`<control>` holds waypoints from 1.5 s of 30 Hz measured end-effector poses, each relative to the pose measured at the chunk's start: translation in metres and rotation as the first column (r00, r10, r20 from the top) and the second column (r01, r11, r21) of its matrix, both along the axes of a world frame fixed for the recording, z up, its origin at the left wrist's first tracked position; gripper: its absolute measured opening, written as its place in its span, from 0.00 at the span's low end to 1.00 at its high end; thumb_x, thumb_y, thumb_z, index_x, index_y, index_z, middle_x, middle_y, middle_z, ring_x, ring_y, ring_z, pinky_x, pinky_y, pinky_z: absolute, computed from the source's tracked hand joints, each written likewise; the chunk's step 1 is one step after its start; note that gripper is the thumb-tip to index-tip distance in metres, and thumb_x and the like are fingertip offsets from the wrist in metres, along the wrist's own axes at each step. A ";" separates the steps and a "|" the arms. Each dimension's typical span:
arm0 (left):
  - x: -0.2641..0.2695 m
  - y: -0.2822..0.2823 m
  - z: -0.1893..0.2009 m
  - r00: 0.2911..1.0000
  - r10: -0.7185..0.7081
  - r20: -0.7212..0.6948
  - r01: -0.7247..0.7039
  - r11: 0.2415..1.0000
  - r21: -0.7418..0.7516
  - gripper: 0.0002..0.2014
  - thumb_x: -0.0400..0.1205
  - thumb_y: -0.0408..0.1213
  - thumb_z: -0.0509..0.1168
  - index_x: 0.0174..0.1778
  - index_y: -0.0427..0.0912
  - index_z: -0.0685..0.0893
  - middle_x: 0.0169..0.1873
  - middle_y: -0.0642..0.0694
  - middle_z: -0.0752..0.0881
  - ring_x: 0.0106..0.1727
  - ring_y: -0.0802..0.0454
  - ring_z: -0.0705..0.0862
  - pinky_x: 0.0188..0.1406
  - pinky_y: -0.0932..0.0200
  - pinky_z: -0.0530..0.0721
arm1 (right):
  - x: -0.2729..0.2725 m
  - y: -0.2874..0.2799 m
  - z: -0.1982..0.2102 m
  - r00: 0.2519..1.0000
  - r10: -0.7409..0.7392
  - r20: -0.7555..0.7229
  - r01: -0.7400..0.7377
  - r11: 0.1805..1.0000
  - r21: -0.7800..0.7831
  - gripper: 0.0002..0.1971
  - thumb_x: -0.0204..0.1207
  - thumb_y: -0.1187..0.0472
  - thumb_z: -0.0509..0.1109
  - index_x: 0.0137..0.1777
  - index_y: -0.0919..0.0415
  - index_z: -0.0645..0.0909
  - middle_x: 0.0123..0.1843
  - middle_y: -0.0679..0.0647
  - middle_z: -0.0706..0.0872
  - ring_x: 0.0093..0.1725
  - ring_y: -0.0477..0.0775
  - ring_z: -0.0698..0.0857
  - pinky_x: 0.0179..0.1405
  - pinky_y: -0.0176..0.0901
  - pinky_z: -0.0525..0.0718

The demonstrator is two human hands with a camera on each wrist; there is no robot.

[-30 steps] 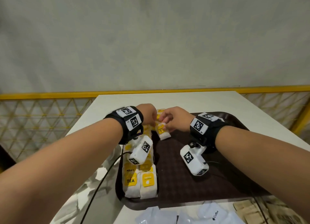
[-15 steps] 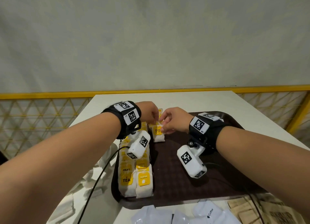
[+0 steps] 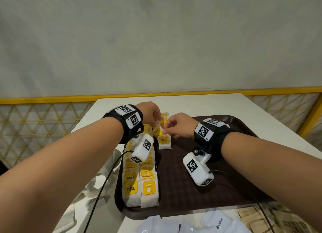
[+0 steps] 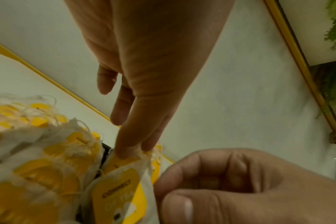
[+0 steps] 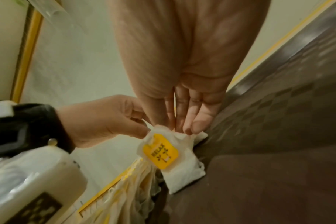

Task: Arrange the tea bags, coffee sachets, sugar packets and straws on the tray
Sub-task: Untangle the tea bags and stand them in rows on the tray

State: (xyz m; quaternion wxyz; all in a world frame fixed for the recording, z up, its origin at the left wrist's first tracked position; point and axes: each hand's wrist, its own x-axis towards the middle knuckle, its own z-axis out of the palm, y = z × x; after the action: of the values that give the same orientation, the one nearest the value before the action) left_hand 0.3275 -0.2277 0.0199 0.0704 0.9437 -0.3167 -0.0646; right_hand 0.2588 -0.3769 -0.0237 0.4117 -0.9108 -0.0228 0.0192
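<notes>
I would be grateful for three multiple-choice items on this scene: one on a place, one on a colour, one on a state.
1. Where do the rows of tea bags lie on the tray?
A. Along its left side
B. Along its right side
C. Across its near edge

2. What colour are the tea bag tags?
A. Green
B. Yellow
C. Red

3. What are the left hand and right hand doing?
A. Resting flat on the table
B. Holding straws
C. Fingering tea bags at the far end of the rows

Answers: 1 A, the head view shows the rows hugging the left rim. 2 B, every tag there is yellow. 3 C, the right wrist view shows both hands' fingertips on the RELAX tea bag.
</notes>
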 end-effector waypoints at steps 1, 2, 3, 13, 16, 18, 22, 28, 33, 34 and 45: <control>0.000 -0.001 -0.001 1.000 0.001 -0.015 -0.001 0.999 0.034 0.12 0.76 0.34 0.73 0.56 0.44 0.87 0.51 0.50 0.88 0.53 0.52 0.85 0.51 0.61 0.80 | 0.002 0.003 0.000 1.000 0.011 0.012 -0.011 1.000 -0.022 0.06 0.75 0.62 0.75 0.49 0.64 0.86 0.38 0.52 0.85 0.30 0.43 0.83 0.32 0.35 0.85; 0.001 -0.002 -0.001 1.000 0.005 -0.020 -0.004 0.998 0.061 0.12 0.76 0.36 0.73 0.55 0.44 0.88 0.52 0.49 0.88 0.53 0.52 0.85 0.50 0.60 0.80 | 0.004 0.005 0.000 1.000 0.014 0.024 -0.013 0.999 -0.040 0.06 0.75 0.62 0.75 0.49 0.63 0.85 0.39 0.52 0.85 0.32 0.45 0.84 0.35 0.38 0.86; 0.001 -0.003 -0.002 1.000 0.011 -0.010 -0.010 0.997 0.073 0.11 0.77 0.38 0.73 0.54 0.43 0.88 0.52 0.48 0.88 0.53 0.51 0.85 0.50 0.60 0.81 | 0.005 0.005 0.000 0.999 0.016 0.036 -0.014 0.998 -0.064 0.05 0.75 0.63 0.75 0.49 0.61 0.85 0.40 0.52 0.85 0.33 0.46 0.83 0.40 0.42 0.86; 0.001 -0.001 -0.003 0.999 0.050 -0.003 -0.050 0.998 0.039 0.09 0.80 0.37 0.68 0.55 0.41 0.87 0.55 0.46 0.87 0.51 0.51 0.81 0.50 0.61 0.76 | 0.003 -0.003 -0.003 0.992 0.091 -0.083 -0.083 0.991 0.102 0.10 0.76 0.71 0.72 0.38 0.57 0.80 0.35 0.53 0.82 0.34 0.45 0.82 0.40 0.39 0.85; -0.001 -0.001 -0.004 0.998 0.055 -0.022 -0.055 0.998 0.020 0.08 0.80 0.34 0.67 0.53 0.43 0.87 0.55 0.47 0.87 0.48 0.54 0.79 0.52 0.59 0.79 | 0.005 0.002 -0.004 0.997 0.049 -0.054 -0.040 0.986 0.161 0.11 0.74 0.73 0.73 0.36 0.58 0.80 0.34 0.54 0.83 0.33 0.46 0.81 0.37 0.37 0.84; -0.003 -0.002 -0.003 0.998 0.054 -0.036 -0.054 0.998 0.018 0.08 0.79 0.34 0.68 0.53 0.43 0.87 0.55 0.47 0.87 0.49 0.53 0.81 0.53 0.58 0.80 | 0.007 0.006 -0.008 0.998 0.020 -0.061 -0.010 0.987 0.160 0.11 0.73 0.75 0.72 0.34 0.60 0.80 0.31 0.56 0.83 0.30 0.48 0.82 0.33 0.35 0.85; -0.005 0.000 0.004 0.991 0.124 0.040 -0.124 0.992 0.000 0.09 0.81 0.39 0.68 0.52 0.40 0.88 0.53 0.47 0.88 0.53 0.49 0.84 0.45 0.60 0.77 | 0.008 0.009 -0.011 0.991 -0.004 -0.132 0.027 0.985 0.171 0.11 0.75 0.76 0.71 0.34 0.64 0.79 0.33 0.61 0.84 0.32 0.53 0.85 0.38 0.40 0.88; -0.004 0.008 0.002 0.987 0.160 -0.026 -0.157 0.984 0.085 0.16 0.79 0.46 0.70 0.51 0.36 0.89 0.45 0.45 0.88 0.46 0.49 0.83 0.42 0.59 0.78 | 0.000 -0.007 0.004 0.997 0.040 -0.071 -0.039 0.999 0.015 0.12 0.72 0.79 0.68 0.45 0.61 0.83 0.44 0.59 0.85 0.40 0.53 0.85 0.38 0.41 0.87; -0.005 0.006 -0.005 0.985 0.167 -0.030 -0.162 0.978 0.135 0.15 0.77 0.44 0.73 0.54 0.38 0.89 0.53 0.44 0.89 0.54 0.46 0.86 0.53 0.54 0.83 | -0.017 -0.010 0.010 0.957 0.289 0.001 -0.269 0.893 -0.362 0.20 0.69 0.80 0.69 0.57 0.62 0.85 0.48 0.50 0.83 0.33 0.33 0.79 0.32 0.19 0.75; -0.007 0.005 -0.006 0.984 0.174 -0.027 -0.168 0.975 0.147 0.15 0.77 0.43 0.73 0.55 0.38 0.89 0.53 0.44 0.89 0.54 0.46 0.86 0.52 0.54 0.83 | -0.018 -0.008 0.008 0.947 0.321 -0.008 -0.295 0.861 -0.415 0.21 0.68 0.78 0.71 0.59 0.60 0.84 0.48 0.49 0.81 0.35 0.37 0.78 0.32 0.21 0.73; -0.019 0.003 0.008 0.994 0.107 -0.011 -0.106 0.992 0.063 0.09 0.77 0.40 0.73 0.50 0.41 0.90 0.45 0.50 0.88 0.44 0.56 0.80 0.29 0.66 0.69 | -0.012 -0.004 -0.011 0.956 0.288 0.062 -0.247 0.900 -0.358 0.04 0.75 0.64 0.73 0.48 0.60 0.87 0.42 0.48 0.84 0.42 0.44 0.80 0.36 0.23 0.72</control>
State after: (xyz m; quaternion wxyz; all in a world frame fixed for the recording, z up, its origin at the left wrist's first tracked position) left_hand 0.3085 -0.2252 0.0280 0.0464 0.9605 -0.2632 -0.0772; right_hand 0.2471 -0.3809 -0.0347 0.2363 -0.9568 -0.1674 0.0275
